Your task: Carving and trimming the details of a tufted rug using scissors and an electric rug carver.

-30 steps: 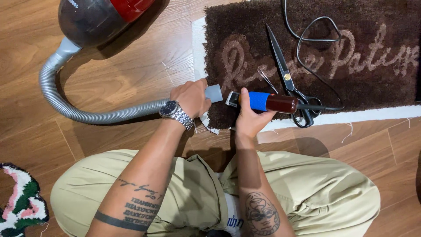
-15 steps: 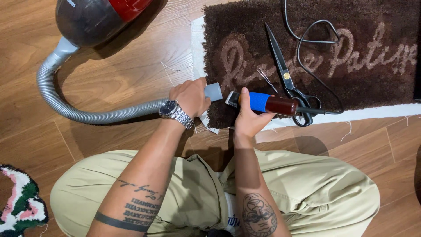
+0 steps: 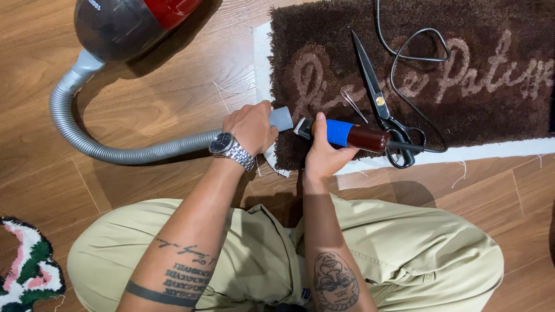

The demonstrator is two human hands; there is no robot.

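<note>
left hand [image 3: 250, 126] is wrapped tight around the end of the grey vacuum hose [image 3: 115, 147], fingers curled over it, with the pale nozzle [image 3: 281, 118] poking out past the knuckles onto the edge of the brown rug [image 3: 474, 86]. there's a silver watch [image 3: 229, 148] on that wrist. the hose runs back from the hand across the wood floor [image 3: 144, 86] up to the dark vacuum [image 3: 124, 23] with the red top, well off to the far side of the hand.

right hand [image 3: 325, 155] is closed on the clippers [image 3: 346, 134], thumb laid along the top, palm under the body. blue tape band sits just past the thumb, dark brown body beyond that. the blade end points toward the nozzle, just beside it, both right over the rug's near edge.

just beyond the right hand a big pair of scissors [image 3: 378, 107] lies flat on the rug, handles right by the back end of the clippers. a black cord [image 3: 413, 58] loops over the rug past them. small green, pink and white rug [image 3: 26, 268] sits way off by the left elbow.
</note>
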